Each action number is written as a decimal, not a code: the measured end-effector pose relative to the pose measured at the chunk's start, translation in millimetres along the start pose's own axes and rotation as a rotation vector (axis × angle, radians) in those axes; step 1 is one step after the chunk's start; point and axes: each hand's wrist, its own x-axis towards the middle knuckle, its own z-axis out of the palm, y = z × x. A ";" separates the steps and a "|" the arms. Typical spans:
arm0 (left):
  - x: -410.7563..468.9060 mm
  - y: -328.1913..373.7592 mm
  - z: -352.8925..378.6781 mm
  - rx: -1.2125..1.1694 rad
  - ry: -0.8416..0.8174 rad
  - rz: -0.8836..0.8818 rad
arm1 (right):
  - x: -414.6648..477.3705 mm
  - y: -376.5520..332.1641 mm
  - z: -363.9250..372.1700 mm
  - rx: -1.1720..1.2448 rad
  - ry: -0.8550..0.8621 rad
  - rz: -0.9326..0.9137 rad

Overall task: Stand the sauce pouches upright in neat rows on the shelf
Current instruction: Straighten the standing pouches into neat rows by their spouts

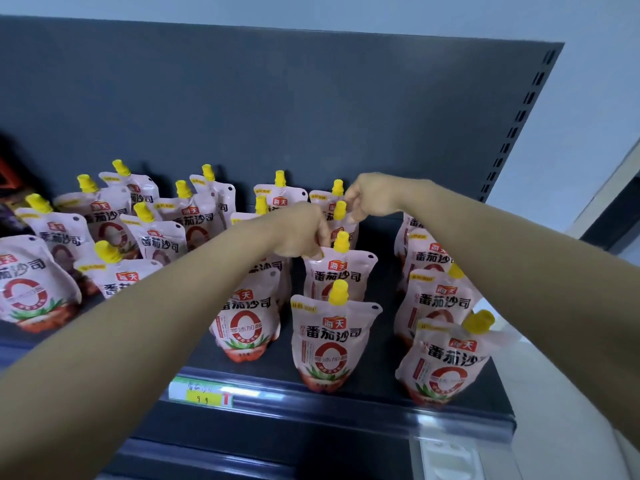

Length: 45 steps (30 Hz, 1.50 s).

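Note:
Several pink tomato sauce pouches with yellow caps stand on a dark shelf (346, 393). A middle row runs front to back: a front pouch (330, 344), one behind it (337, 271), then a third pouch (341, 220). My left hand (301, 233) and my right hand (372, 199) reach in together and pinch the top corners of that third pouch, left and right of its cap. Another row (440, 306) stands at the right under my right forearm. Looser pouches (156, 237) lean at the left.
The dark back panel (277, 109) rises behind the pouches. A green and yellow price tag (202, 393) sits on the shelf's front rail. A slotted upright (519, 116) marks the right end. Dark packets (10, 202) lie at the far left.

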 end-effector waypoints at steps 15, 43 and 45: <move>6.6 2.8 1.6 -0.028 0.002 -0.025 | 3.6 12.7 -0.4 -0.088 -0.120 -0.041; 43.4 -33.1 -30.4 -0.078 0.100 0.104 | 19.0 2.7 -17.7 0.001 0.080 0.208; 50.4 -32.1 -25.3 -0.079 0.058 0.083 | 29.7 6.7 -10.6 -0.003 0.063 0.190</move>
